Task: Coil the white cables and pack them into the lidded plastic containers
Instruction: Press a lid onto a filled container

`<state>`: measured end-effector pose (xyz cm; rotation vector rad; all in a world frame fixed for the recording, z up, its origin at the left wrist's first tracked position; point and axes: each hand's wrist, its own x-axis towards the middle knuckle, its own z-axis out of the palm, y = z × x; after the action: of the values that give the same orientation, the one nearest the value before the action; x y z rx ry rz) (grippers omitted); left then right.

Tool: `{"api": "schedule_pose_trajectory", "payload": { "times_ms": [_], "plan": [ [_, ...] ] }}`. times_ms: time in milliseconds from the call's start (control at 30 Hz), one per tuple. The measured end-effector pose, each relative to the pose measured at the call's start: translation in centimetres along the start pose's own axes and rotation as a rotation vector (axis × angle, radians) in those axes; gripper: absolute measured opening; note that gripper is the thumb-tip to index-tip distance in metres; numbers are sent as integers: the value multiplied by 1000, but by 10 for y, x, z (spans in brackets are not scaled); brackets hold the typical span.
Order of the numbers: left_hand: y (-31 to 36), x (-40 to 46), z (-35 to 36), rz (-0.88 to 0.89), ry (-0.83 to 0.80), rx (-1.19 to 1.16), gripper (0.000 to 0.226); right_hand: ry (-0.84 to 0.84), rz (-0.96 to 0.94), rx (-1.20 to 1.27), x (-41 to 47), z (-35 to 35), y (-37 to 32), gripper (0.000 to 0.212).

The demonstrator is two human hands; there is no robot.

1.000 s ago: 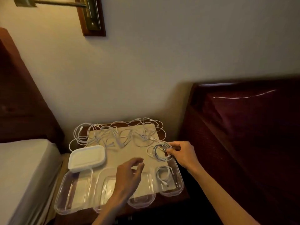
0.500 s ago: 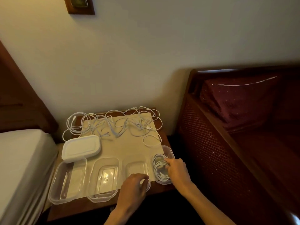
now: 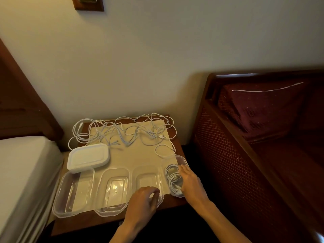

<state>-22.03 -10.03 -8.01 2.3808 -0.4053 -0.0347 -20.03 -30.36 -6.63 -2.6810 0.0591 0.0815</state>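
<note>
A tangle of loose white cables (image 3: 126,134) lies across the back of a cream mat (image 3: 138,155) on the nightstand. Along the front stands a row of clear plastic containers. The rightmost container (image 3: 182,157) holds coiled white cable (image 3: 172,179). My right hand (image 3: 191,181) lies over the coil's right side, fingers on it inside the container. My left hand (image 3: 142,204) has its fingers curled on the near rim of the third container (image 3: 149,172), which is empty. The other two containers (image 3: 73,192) (image 3: 114,188) are empty too. White lids (image 3: 88,157) sit stacked behind the leftmost one.
The wooden nightstand (image 3: 91,223) stands against the wall between a white-sheeted bed (image 3: 22,172) on the left and a dark red wooden bench with a cushion (image 3: 263,109) on the right. One loose cable loop (image 3: 164,150) lies just behind the rightmost container.
My right hand carried the coiled cable from the mat down into the rightmost container. My left hand dropped onto the near rim of the third container. The view tilted down.
</note>
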Motion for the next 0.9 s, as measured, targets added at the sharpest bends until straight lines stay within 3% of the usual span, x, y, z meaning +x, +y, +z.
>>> {"api": "schedule_pose_trajectory", "payload": {
  "times_ms": [67,167,300,500,633,733,900],
  "plan": [
    [0,3,-3,9,32,-6,18,82,-33,51,2,-5,-1,62],
    [-1,13,-15,-3,110,-5,14,234,-111,134,8,-14,-13,43],
    [-11,33,-49,-33,256,37,12,294,-203,226,28,-16,-61,27],
    [-43,67,-115,-221,446,107,9,147,-264,335,74,4,-152,26],
    [-87,83,-156,-426,537,126,9,37,-190,366,108,33,-194,23],
    [-119,90,-182,-598,497,217,7,-32,-122,350,131,61,-212,20],
    [-158,91,-200,-783,372,253,28,-113,29,381,158,98,-226,14]
  ]
}}
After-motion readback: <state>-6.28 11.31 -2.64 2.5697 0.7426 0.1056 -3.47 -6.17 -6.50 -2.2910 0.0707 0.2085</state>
